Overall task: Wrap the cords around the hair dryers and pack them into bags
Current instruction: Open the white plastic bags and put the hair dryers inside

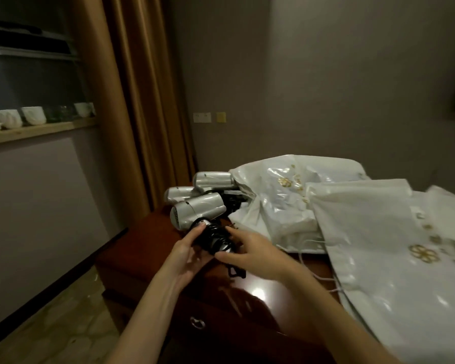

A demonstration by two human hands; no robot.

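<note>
A silver, barrel-shaped hair dryer (pixel 199 210) is held above the near left corner of a glossy reddish-brown wooden cabinet (pixel 153 248), its handle wound in tight loops of black cord (pixel 216 236). The left hand (pixel 185 254) cups the handle from below, thumb curled over the coils; the right hand (pixel 247 253) closes its thumb and fingers on the handle's lower end, where the plug (pixel 235 270) dangles. Two more silver dryers (pixel 213 181) lie just behind, their barrels pointing left. To the right, soft white drawstring bags (pixel 373 219) with gold floral emblems lie heaped across the cabinet top; what they contain cannot be told. A tan curtain (pixel 132 101) hangs behind, beside a wooden shelf (pixel 37 131) holding white cups (pixel 33 115).
</note>
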